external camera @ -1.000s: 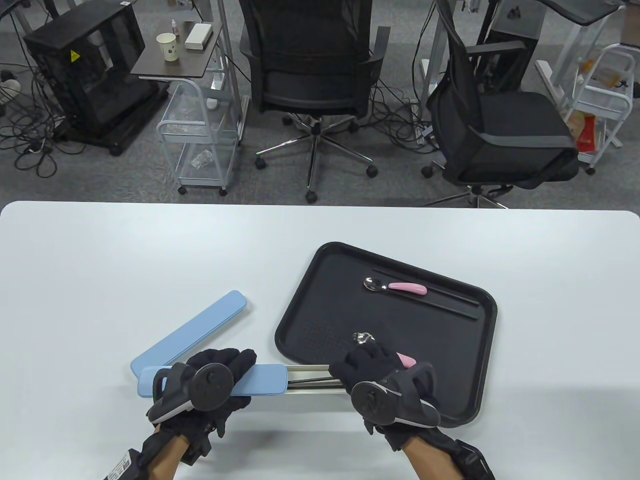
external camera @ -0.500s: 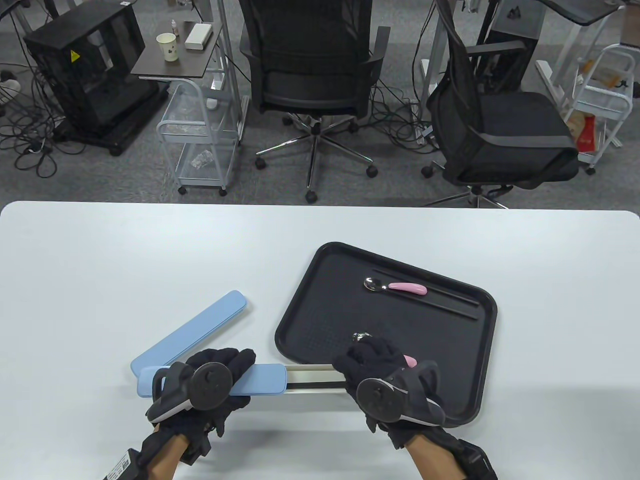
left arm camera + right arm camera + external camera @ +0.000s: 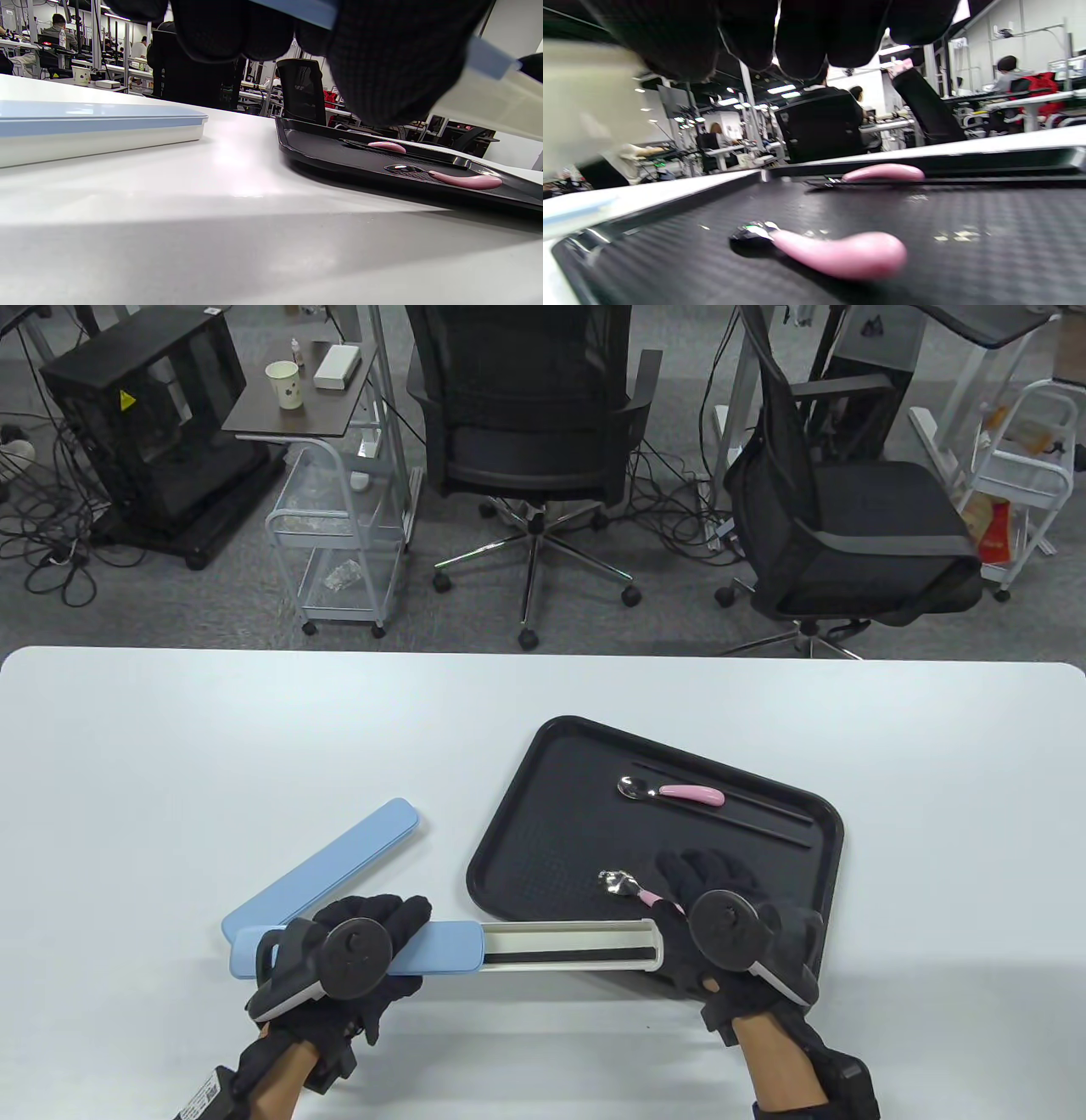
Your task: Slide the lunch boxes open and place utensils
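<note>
On the white surface, the table view alone shows the layout: a black tray at right, a closed blue utensil case lying diagonally at left, and nearer, an opened case whose blue lid sits left of its slid-out white drawer, long axis running left to right. The left hand holds that lid in its grip. The right hand hovers over the tray's near right part, grip loose and empty. The right wrist view shows the pink-handled spoon lying free below the fingers, bowl pointing left; a second spoon lies farther back.
</note>
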Demonstrator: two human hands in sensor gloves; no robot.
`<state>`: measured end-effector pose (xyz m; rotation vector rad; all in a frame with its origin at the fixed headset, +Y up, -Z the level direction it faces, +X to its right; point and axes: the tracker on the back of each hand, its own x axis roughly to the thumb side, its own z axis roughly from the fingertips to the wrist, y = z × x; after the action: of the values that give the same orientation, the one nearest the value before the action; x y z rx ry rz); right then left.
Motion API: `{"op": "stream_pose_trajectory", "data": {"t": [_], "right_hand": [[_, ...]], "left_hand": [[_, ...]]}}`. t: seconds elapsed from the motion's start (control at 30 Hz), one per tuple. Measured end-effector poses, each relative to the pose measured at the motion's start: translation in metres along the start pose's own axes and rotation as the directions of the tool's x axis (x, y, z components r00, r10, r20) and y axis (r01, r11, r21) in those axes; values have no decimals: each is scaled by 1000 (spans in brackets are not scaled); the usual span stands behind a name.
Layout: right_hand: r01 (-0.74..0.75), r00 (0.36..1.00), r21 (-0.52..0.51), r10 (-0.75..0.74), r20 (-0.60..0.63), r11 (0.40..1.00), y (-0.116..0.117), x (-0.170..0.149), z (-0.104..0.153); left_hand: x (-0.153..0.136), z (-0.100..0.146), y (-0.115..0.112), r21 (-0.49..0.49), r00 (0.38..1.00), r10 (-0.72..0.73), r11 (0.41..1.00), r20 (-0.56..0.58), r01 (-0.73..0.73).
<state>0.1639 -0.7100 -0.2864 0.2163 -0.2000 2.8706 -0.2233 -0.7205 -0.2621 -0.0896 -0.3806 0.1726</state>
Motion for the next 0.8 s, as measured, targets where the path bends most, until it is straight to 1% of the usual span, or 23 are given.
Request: {"op": "stream_pose_trajectory", "data": {"t": [0.13, 0.23, 0.27, 0.43, 0.67, 0.8], "right_hand": [[12, 999, 28, -10, -49, 1000, 7, -12, -4], [-9, 997, 82, 15, -76, 997, 17, -16, -8], [-24, 996, 115, 34, -85, 993, 22, -16, -10], [-97, 989, 212, 117, -86, 972, 38, -14, -16], [-124, 983, 326, 162, -92, 937, 56, -16, -21], [-124, 979, 370, 174, -104, 921, 64, -18, -24]], "left_hand": [[-1, 0, 0, 4, 1000, 2, 1000, -3, -2], [-1, -1, 0, 4, 1000, 4, 1000, -3, -4], [-2, -1, 0, 2, 1000, 3, 1000, -4, -3], [-2, -1, 0, 2, 1000, 3, 1000, -6, -3], [-3, -2, 0, 2, 1000, 4, 1000, -6, -4], [-3, -2, 1, 1, 1000, 3, 1000, -6, -3]]}}
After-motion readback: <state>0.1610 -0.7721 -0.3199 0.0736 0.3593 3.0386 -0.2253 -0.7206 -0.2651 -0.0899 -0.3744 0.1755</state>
